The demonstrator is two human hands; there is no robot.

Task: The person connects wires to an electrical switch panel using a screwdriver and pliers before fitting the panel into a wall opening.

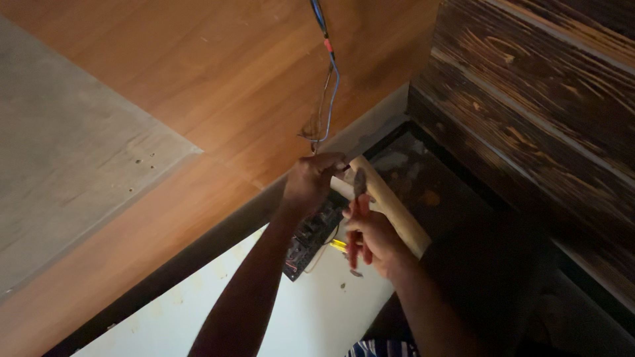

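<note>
Near the middle of the frame, the left hand (311,180) is closed around the end of a thin bundle of blue, red and grey wires (327,86) that hangs from the top centre. Just right and below, the right hand (372,239) grasps the red handles of a pair of metal pliers (358,198), whose tip points up toward the wire ends. Behind both hands lies a pale wooden block (390,205), and a dark circuit board (311,241) sits below the left hand, against the orange-brown wooden panel (218,79).
</note>
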